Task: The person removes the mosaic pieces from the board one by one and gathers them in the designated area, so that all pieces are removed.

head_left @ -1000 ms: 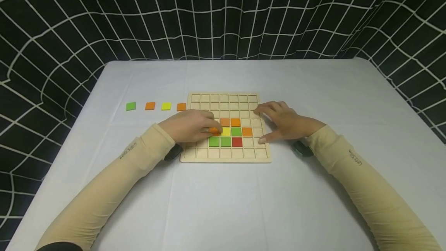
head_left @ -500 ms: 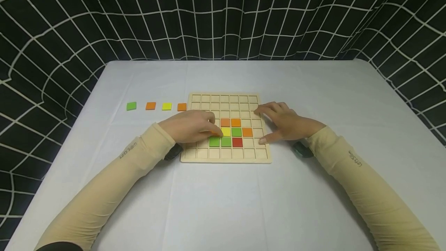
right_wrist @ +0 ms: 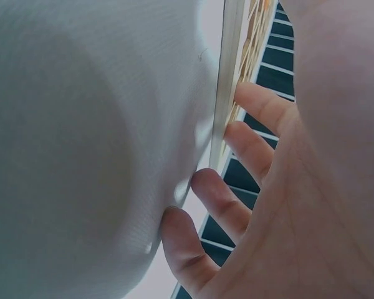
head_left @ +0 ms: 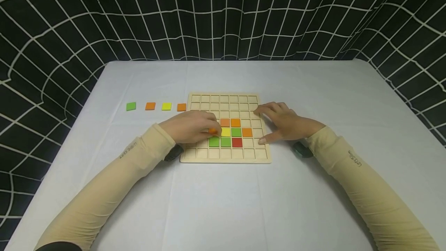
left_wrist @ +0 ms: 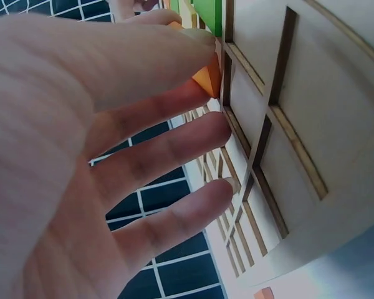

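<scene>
A pale wooden grid board (head_left: 225, 160) lies on the table, with orange, yellow, green and red square tiles set in its middle cells. My left hand (head_left: 191, 128) is over the board's left half, pinching an orange tile (left_wrist: 207, 80) between thumb and index finger. That tile is tilted in its cell, left of the yellow tile (head_left: 225, 132) and above a green tile (head_left: 214, 141). The other left fingertips rest on the board in the left wrist view. My right hand (head_left: 287, 122) spreads its fingers at the board's right edge, fingertips touching the rim and the tablecloth.
Beyond my left hand, a row of loose tiles lies on the white tablecloth (head_left: 223, 204): green (head_left: 131, 106), orange (head_left: 150, 106), yellow (head_left: 166, 106), and orange (head_left: 181, 107) right by the board. A black curtain with white grid lines (head_left: 223, 14) surrounds the table.
My left index finger and thumb have drawn back slightly to the left, and more of the orange tile shows between them. My right hand has stayed put.
</scene>
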The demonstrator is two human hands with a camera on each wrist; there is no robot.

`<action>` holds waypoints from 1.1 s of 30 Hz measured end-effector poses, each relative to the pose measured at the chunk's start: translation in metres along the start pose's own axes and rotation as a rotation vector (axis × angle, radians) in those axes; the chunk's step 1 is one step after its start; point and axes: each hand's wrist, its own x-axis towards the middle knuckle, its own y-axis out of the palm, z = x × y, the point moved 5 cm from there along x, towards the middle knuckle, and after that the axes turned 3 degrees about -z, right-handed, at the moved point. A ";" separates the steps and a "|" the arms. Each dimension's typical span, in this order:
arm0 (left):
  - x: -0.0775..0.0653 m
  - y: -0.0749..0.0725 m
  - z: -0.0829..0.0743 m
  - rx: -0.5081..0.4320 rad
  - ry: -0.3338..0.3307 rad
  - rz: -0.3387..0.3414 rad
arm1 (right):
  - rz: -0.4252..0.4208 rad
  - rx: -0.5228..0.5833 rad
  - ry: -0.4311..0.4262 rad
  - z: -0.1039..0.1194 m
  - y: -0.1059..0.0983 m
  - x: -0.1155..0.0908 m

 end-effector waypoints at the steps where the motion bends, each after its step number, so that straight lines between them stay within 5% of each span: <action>1: 0.000 0.000 0.000 -0.001 0.003 -0.006 | 0.001 0.002 0.001 0.000 0.000 0.000; 6: -0.002 -0.005 0.002 -0.003 -0.030 0.002 | 0.026 -0.002 0.020 0.000 0.000 0.001; 13: -0.013 -0.019 0.019 -0.015 -0.205 0.038 | 0.043 -0.015 0.046 -0.003 0.002 0.002; 27: -0.043 -0.045 0.060 0.052 -0.404 0.047 | 0.045 -0.018 0.053 -0.002 0.003 0.002; 33: -0.061 -0.056 0.072 0.046 -0.549 0.093 | 0.037 -0.024 0.044 -0.004 0.003 0.003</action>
